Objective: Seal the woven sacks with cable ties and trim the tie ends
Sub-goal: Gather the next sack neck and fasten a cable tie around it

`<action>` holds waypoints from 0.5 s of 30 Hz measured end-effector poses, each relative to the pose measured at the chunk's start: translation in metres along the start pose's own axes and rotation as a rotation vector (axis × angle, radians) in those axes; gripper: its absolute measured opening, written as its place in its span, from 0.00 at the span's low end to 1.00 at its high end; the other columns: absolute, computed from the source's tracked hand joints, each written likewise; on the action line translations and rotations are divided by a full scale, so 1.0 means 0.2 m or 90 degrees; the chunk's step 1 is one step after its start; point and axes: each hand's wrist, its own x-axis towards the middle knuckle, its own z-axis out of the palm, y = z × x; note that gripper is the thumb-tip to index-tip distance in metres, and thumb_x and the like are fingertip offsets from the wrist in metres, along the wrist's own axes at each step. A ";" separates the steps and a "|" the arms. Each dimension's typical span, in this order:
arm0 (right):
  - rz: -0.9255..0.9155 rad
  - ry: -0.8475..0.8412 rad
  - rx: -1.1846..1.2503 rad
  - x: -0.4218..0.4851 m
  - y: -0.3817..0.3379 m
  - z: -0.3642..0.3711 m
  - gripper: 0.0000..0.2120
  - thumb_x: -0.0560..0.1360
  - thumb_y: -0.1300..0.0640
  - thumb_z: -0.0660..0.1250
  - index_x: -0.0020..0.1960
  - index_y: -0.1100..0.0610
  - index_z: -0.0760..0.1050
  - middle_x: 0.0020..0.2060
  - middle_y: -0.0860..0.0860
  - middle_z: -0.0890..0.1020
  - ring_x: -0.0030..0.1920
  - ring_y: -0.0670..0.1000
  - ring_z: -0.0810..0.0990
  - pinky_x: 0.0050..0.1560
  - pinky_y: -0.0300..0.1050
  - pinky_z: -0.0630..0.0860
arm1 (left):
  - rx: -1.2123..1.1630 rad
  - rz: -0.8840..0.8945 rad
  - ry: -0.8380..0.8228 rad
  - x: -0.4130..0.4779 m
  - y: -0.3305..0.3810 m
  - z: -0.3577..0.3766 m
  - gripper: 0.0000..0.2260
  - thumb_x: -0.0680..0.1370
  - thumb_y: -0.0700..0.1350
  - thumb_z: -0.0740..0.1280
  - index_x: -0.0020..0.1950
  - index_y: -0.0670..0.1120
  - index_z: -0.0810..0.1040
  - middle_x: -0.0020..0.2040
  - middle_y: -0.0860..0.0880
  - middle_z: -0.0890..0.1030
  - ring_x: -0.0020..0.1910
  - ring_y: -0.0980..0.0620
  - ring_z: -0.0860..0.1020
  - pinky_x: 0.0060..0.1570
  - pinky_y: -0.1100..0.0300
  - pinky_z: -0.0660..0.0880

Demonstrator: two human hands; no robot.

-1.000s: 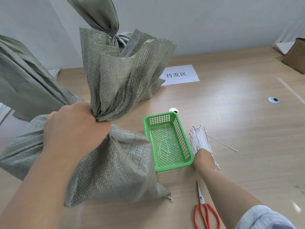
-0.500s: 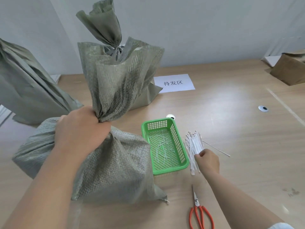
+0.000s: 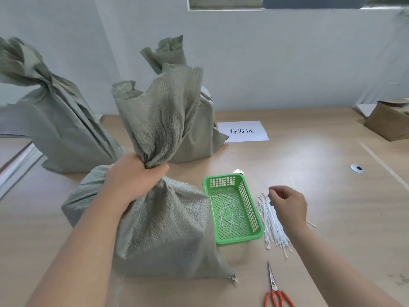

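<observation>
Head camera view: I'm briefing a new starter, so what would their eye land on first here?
First the big grey-green woven sack at front centre, its gathered neck gripped by the left hand. Right of it sits a bright green basket with cut tie ends inside, then a pile of white cable ties under the right hand, and red-handled scissors at the near edge.

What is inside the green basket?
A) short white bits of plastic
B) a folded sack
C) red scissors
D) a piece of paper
A: short white bits lie scattered on the floor of the green basket, while the scissors lie outside it on the table, nearer the person.
</observation>
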 end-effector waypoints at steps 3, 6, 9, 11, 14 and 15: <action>-0.049 -0.034 0.082 -0.12 -0.21 0.09 0.08 0.71 0.61 0.71 0.41 0.49 0.85 0.33 0.48 0.85 0.37 0.53 0.84 0.45 0.51 0.81 | -0.053 0.000 -0.079 0.01 -0.03 -0.06 0.12 0.65 0.51 0.68 0.27 0.50 0.67 0.24 0.55 0.66 0.31 0.49 0.69 0.36 0.55 0.65; -0.102 -0.055 0.131 -0.26 -0.42 0.19 0.08 0.72 0.63 0.72 0.43 0.52 0.86 0.34 0.49 0.86 0.36 0.49 0.82 0.43 0.49 0.79 | -0.119 0.017 -0.166 0.04 -0.06 -0.13 0.13 0.66 0.47 0.68 0.28 0.51 0.64 0.26 0.56 0.64 0.32 0.50 0.65 0.38 0.55 0.61; -0.130 -0.071 0.166 -0.40 -0.61 0.28 0.08 0.73 0.66 0.72 0.44 0.55 0.86 0.33 0.49 0.86 0.32 0.46 0.80 0.39 0.42 0.78 | -0.147 0.021 -0.243 0.06 -0.10 -0.19 0.08 0.67 0.42 0.67 0.35 0.48 0.68 0.32 0.51 0.67 0.35 0.50 0.66 0.39 0.55 0.60; -0.140 -0.081 0.180 -0.49 -0.71 0.33 0.09 0.74 0.66 0.71 0.43 0.54 0.85 0.33 0.48 0.85 0.31 0.45 0.79 0.38 0.40 0.78 | -0.131 0.022 -0.285 0.08 -0.13 -0.24 0.07 0.65 0.44 0.67 0.39 0.47 0.69 0.36 0.50 0.70 0.38 0.49 0.68 0.40 0.55 0.63; -0.149 -0.096 0.175 -0.59 -0.81 0.41 0.12 0.73 0.66 0.71 0.41 0.50 0.85 0.33 0.49 0.86 0.32 0.46 0.80 0.37 0.39 0.79 | -0.150 0.051 -0.341 0.12 -0.21 -0.29 0.16 0.67 0.45 0.68 0.54 0.50 0.78 0.49 0.48 0.81 0.50 0.46 0.79 0.55 0.51 0.76; -0.152 -0.100 0.163 -0.62 -0.84 0.43 0.12 0.73 0.66 0.71 0.40 0.49 0.85 0.33 0.50 0.86 0.32 0.46 0.80 0.38 0.40 0.79 | -0.175 0.061 -0.357 0.13 -0.23 -0.30 0.17 0.71 0.43 0.69 0.59 0.50 0.77 0.53 0.46 0.83 0.55 0.45 0.80 0.60 0.48 0.77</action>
